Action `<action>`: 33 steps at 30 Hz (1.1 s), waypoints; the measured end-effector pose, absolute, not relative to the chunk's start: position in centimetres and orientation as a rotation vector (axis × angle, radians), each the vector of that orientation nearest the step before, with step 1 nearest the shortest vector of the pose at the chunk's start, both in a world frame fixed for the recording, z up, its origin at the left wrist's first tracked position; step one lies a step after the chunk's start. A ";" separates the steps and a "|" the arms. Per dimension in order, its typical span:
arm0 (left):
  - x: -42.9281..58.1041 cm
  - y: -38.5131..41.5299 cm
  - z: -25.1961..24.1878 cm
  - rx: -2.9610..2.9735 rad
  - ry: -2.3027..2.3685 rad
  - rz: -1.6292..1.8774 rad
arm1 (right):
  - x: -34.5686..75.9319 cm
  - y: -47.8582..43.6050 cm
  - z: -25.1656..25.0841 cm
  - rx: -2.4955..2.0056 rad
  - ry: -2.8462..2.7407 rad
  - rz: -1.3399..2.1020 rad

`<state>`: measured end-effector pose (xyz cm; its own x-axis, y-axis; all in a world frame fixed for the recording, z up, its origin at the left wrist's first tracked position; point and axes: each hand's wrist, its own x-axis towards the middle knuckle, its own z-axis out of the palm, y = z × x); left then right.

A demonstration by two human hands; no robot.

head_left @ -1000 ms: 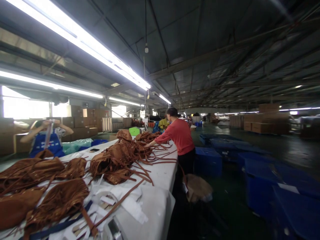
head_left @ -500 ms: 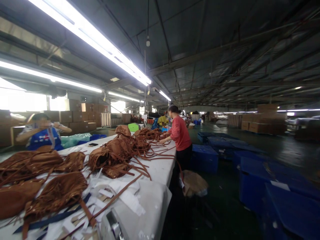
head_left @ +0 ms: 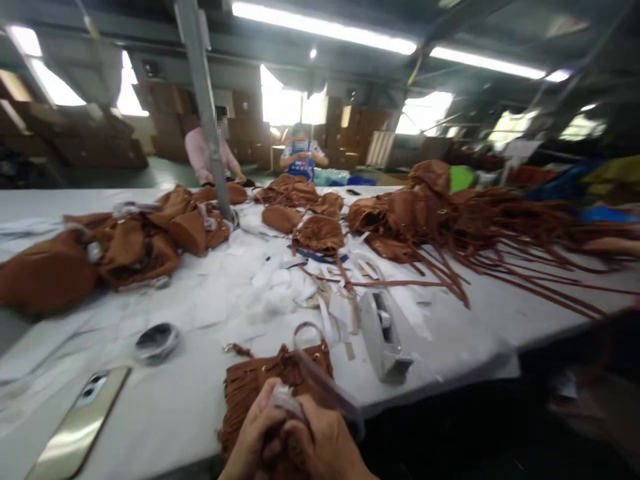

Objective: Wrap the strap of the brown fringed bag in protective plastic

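A brown fringed bag [head_left: 250, 387] lies at the near edge of the white-covered table. Above it, my left hand [head_left: 257, 427] and my right hand [head_left: 327, 437] are close together, fingers curled in and pinching a piece of whitish translucent wrap [head_left: 287, 400] between them. A strap covered in clear wrap [head_left: 327, 383] loops up from the bag and bends down past my right hand. Part of the bag is hidden behind my hands. To the right stands a grey tape dispenser [head_left: 383, 340].
A phone [head_left: 80, 423] and a dark-centred tape roll [head_left: 157, 342] lie at left. Paper scraps [head_left: 280, 287] cover the middle. Brown bags [head_left: 135, 243] are heaped at left and farther right with trailing straps [head_left: 525, 280]. A metal post [head_left: 207, 113] rises from the table. Co-workers [head_left: 300, 157] are across it.
My view has swung left and down, from the aisle to the table in front of me. Both my hands and the fringed bag have come into view.
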<state>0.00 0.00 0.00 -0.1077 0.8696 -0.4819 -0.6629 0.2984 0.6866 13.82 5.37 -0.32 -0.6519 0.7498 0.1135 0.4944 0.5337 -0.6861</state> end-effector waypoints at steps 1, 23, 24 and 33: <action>-0.1 -0.4 -0.7 0.200 0.972 1.358 | 13.8 5.5 -0.4 -1.011 -2.419 0.906; -2.5 -1.4 0.2 1.103 1.303 0.899 | 14.7 5.0 -2.7 -0.476 -2.669 0.784; -2.4 -1.2 0.3 1.140 1.318 0.954 | 14.7 5.0 -2.7 -0.508 -2.634 0.800; 0.8 1.0 -1.1 0.167 0.861 1.610 | 13.8 5.3 -0.8 -0.941 -2.179 1.132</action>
